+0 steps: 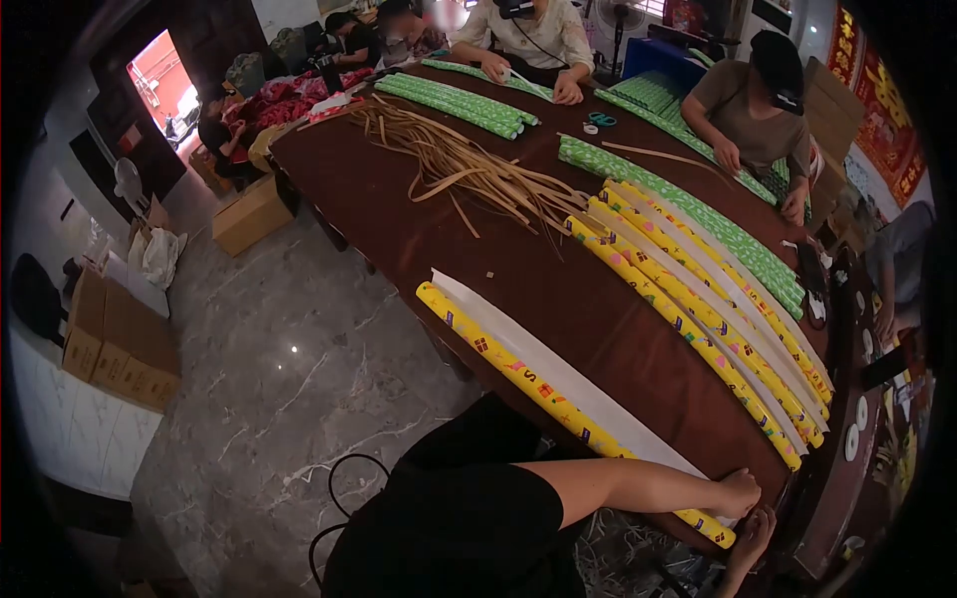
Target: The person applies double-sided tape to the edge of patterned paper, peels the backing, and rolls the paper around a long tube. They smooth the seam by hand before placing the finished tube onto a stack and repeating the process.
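A long roll of yellow patterned wrapping paper [543, 392] lies along the near edge of the table, its white-backed flap [598, 409] partly unrolled. My left hand [738, 493] reaches across to the roll's right end, fingers curled down at the edge of the flap. My right hand [758, 533] is just below it, fingers bent and close to the left fingertips. Whatever is pinched between the fingers is too small to make out. Beyond, several yellow rolls [678, 314] lie side by side with white flaps showing.
Green patterned rolls [688, 224] and a bundle of brown strips [459, 164] lie farther back on the brown table [349, 189]. Scissors [601, 119] rest near a roll of tape. Two people work with green paper across the table. Cardboard boxes [120, 339] stand on the floor at left.
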Demonstrator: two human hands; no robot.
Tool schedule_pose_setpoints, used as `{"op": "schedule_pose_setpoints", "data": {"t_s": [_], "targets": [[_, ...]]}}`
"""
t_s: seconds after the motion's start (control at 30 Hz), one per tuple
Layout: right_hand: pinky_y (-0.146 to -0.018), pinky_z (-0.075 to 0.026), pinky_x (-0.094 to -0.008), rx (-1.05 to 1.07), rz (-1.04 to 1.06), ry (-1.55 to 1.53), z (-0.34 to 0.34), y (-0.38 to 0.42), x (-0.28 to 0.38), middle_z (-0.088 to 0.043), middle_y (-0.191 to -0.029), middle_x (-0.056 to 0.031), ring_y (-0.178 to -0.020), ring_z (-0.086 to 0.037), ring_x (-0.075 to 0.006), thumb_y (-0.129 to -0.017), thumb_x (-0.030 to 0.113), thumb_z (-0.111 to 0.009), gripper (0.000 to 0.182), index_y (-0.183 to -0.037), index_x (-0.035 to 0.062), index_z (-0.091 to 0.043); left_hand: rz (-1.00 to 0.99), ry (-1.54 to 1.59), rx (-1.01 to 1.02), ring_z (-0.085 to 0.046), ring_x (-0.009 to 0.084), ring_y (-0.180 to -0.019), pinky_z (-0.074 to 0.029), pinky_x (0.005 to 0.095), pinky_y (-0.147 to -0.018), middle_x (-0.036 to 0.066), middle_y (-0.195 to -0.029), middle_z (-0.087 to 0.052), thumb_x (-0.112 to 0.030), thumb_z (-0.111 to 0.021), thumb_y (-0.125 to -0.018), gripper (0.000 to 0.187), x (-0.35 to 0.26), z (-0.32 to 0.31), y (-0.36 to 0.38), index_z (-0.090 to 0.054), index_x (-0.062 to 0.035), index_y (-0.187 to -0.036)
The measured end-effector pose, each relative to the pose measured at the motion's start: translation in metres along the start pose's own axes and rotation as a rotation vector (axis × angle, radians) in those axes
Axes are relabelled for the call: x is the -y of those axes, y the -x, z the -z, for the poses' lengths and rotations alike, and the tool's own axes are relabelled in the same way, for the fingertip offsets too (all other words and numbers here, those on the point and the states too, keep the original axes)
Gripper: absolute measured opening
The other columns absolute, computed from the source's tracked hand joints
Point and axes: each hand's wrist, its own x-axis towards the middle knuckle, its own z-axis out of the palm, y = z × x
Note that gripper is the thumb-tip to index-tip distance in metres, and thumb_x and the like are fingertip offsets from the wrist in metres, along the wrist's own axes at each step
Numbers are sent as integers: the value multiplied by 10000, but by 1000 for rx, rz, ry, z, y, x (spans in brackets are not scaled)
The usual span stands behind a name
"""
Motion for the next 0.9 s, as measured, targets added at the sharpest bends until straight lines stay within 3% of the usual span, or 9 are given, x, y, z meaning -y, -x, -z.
{"op": "schedule_pose_setpoints", "data": {"t_s": [0.13, 0.33, 0.4, 0.47, 0.57, 0.67, 0.7, 0.8, 0.9], "targets": [[-872, -481, -340, 46, -109, 53, 1, -8, 5, -522, -1288, -156, -1157, -547, -295, -914, -20, -534, 201, -1107, 12, -582, -15, 53, -12, -592, 292, -896, -382, 468, -962, 73, -740, -667, -175, -692, -713, 66, 5, -5, -2, -701, -123, -674], [-864, -491, -350, 21, 120, 226, -7, -11, -6, -517, -1306, -167, -1129, -565, -302, -916, -4, -538, 220, -1125, 15, -607, -37, 29, 16, -585, 292, -884, -395, 450, -909, 71, -733, -659, -177, -689, -722, 61, 5, 0, -2, -698, -127, -689], [-753, -501, -404, -101, 35, 230, -8, -8, 56, -519, -1271, -169, -899, -582, -273, -888, -45, -554, 216, -1083, -28, -644, -51, 33, 42, -584, 293, -884, -399, 443, -887, 75, -742, -663, -182, -685, -727, 67, 3, 4, -2, -695, -126, -691], [-752, -528, -339, 47, 14, 175, -6, -5, 20, -421, -1435, -153, -913, -610, -224, -957, -19, -516, 299, -1237, -6, -616, -47, 22, 29, -585, 296, -874, -404, 432, -836, 83, -762, -671, -187, -667, -741, 89, 4, 2, -1, -687, -124, -682], [-862, -492, -329, -59, -71, -82, -14, -1, 54, -415, -1426, -149, -1010, -607, -251, -932, -73, -505, 299, -1199, -15, -628, -49, 11, 89, -618, 304, -848, -429, 457, -802, 94, -784, -688, -205, -656, -768, 87, 0, 19, 6, -707, -141, -740], [-1034, -383, -400, -79, -147, -23, 7, -8, 110, -428, -1363, -208, -1244, -422, -409, -736, -139, -593, 758, -1434, 52, -368, -192, -75, 84, -611, 304, -851, -437, 447, -774, 88, -824, -677, -199, -633, -820, 103, 2, 26, 12, -695, -117, -822], [-857, -461, -319, -227, -9, 65, -4, -5, 82, -478, -1286, -178, -992, -558, -280, -756, -123, -586, 648, -1366, 30, -427, -222, -117, 66, -606, 308, -860, -443, 454, -772, 91, -841, -668, -205, -633, -826, 116, 6, 21, 11, -689, -106, -843], [-1015, -393, -431, -181, -22, 92, -1, -6, 107, -491, -1219, -225, -1164, -466, -422, -683, -102, -572, 592, -1254, 29, -482, -281, -152, 23, -608, 313, -864, -449, 458, -776, 96, -845, -668, -214, -634, -832, 132, 1, 27, 14, -690, -96, -847], [-902, -402, -430, -264, -136, 404, -2, 3, 113, -572, -1132, -149, -1064, -517, -357, -721, 84, -697, 511, -1198, 53, -517, -239, -144, 79, -625, 314, -873, -458, 460, -795, 99, -858, -679, -231, -649, -842, 153, -1, 31, 13, -695, -88, -869]]}}
